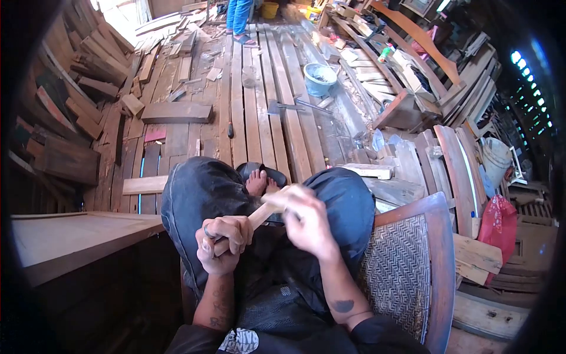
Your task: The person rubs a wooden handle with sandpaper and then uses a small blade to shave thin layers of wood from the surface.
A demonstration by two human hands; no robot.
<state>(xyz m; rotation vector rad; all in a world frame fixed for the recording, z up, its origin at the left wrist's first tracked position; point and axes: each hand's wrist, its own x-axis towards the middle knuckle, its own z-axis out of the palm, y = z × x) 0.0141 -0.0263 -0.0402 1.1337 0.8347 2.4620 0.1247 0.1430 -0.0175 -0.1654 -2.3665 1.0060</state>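
Observation:
A narrow piece of light wood [259, 216] lies slanted over my lap, between my knees. My left hand [226, 239] is wrapped round its lower end, with a ring on one finger. Near the upper end is my right hand [303, 218], smeared by motion, its fingers over the wood. Whether it holds anything else is too blurred to tell.
A woven-back chair [398, 265] is at my right and a wooden tabletop [82, 239] at my left. On the plank floor are a hatchet [283, 108], a pail [319, 79], a screwdriver [230, 130] and a wood block [177, 112]. A person [239, 17] stands ahead.

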